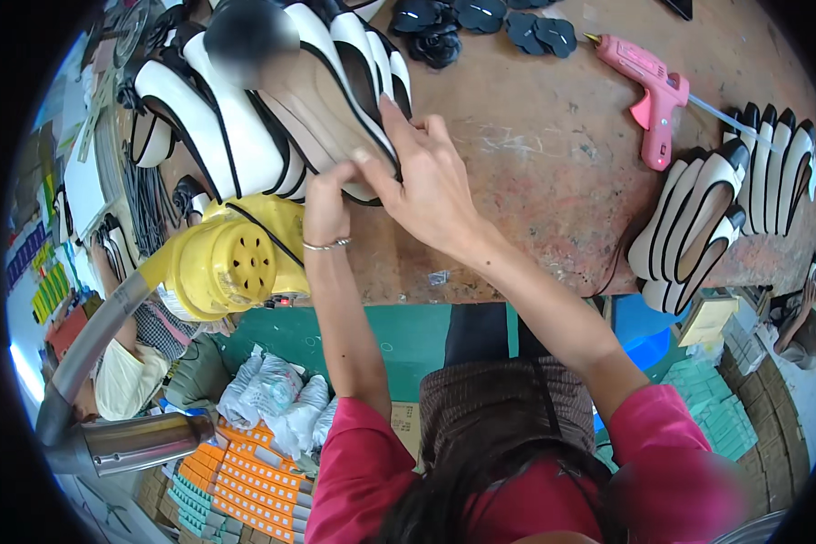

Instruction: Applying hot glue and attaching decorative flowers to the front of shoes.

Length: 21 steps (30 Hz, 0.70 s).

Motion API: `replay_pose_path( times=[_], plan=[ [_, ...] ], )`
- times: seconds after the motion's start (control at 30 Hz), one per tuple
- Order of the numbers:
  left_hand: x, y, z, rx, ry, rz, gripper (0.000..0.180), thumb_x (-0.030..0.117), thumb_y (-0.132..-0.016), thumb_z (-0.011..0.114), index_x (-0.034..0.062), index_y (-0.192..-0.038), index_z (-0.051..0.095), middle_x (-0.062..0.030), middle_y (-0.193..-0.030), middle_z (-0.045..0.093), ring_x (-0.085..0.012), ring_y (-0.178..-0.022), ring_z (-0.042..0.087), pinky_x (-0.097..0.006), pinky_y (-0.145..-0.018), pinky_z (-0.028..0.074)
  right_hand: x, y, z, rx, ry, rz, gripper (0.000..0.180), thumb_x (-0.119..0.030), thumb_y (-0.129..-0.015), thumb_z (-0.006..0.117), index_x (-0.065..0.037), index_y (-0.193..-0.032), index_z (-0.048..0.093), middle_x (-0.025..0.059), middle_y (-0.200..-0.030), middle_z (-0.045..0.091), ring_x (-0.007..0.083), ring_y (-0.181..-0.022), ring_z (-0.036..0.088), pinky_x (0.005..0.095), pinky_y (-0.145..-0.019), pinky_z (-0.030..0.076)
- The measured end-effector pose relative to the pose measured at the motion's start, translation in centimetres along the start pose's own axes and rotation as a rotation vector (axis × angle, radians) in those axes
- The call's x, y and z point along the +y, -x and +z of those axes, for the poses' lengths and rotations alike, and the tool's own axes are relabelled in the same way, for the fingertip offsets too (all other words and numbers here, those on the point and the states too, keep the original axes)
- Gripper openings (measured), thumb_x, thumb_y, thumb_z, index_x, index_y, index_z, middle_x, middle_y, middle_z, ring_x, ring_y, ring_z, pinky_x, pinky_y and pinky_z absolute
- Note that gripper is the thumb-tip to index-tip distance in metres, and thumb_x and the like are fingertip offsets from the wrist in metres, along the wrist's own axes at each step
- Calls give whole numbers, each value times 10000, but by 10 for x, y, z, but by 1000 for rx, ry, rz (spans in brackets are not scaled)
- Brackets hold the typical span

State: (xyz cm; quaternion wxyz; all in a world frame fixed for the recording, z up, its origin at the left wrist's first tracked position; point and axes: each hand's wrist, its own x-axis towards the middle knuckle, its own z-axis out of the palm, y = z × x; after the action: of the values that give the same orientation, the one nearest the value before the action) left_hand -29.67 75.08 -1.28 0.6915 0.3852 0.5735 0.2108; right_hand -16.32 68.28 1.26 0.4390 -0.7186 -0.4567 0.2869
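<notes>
Dark hair [440,494] hangs nearest; yellow blower [199,272], left. Left hand [326,204], fingers curled, seemingly steadies the beige-lined shoe [322,100] among white shoes [249,145]; pinching, I can't tell. Right hand's [431,177] thumb and forefinger spread along its edge. Pink glue gun [648,77] lies handy.

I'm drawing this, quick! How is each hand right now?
Left hand: curled at the near end of a black-edged shoe; can't tell if it grips.
Right hand: holding the same shoe by its side.

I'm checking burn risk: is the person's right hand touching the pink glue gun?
Apart. The head view plainly shows worn brown tabletop between the right hand and the pink glue gun.
</notes>
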Motion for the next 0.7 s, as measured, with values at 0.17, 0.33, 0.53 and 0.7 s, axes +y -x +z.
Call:
replay_pose_path(
  times=[0.17, 0.33, 0.53, 0.7],
  plan=[
    [7, 2, 9, 179, 115, 69, 398, 3, -773, 551, -35, -1164, 488, -127, -990, 600, -255, -941, 607, -353, -784, 514, 6, 26, -49, -61, -225, 7, 499, -199, -837, 668, 43, -1247, 518, 187, -1065, 611, 325, -1002, 537, 362, -864, 455],
    [23, 26, -4, 322, -121, 61, 675, 100, -837, 605, -19, -1414, 276, -167, -1257, 505, -298, -1120, 538, -384, -820, 507, 37, 96, -167, 597, 206, 102, 321, -10, -814, 599, 38, -1129, 561, 177, -1089, 590, 309, -1067, 531, 388, -926, 426],
    [19, 48, 54, 574, -450, 591, 626, 106, -861, 612, -63, -1383, 312, -193, -1269, 497, -270, -1115, 527, -365, -939, 419, 141, 203, -305, 950, 159, 870, 574, -70, -827, 610, 24, -1330, 350, 169, -1242, 487, 268, -1176, 456, 367, -1009, 337],
    [-23, 130, 202, 339, -563, 838, 512, 70, -798, 666, -68, -1245, 459, -169, -1265, 502, -276, -1190, 468, -378, -1038, 332, 182, 235, -317, 683, -24, 903, 466, -69, -843, 588, 15, -1279, 448, 151, -1173, 575, 216, -1021, 564, 319, -873, 431]
  ],
)
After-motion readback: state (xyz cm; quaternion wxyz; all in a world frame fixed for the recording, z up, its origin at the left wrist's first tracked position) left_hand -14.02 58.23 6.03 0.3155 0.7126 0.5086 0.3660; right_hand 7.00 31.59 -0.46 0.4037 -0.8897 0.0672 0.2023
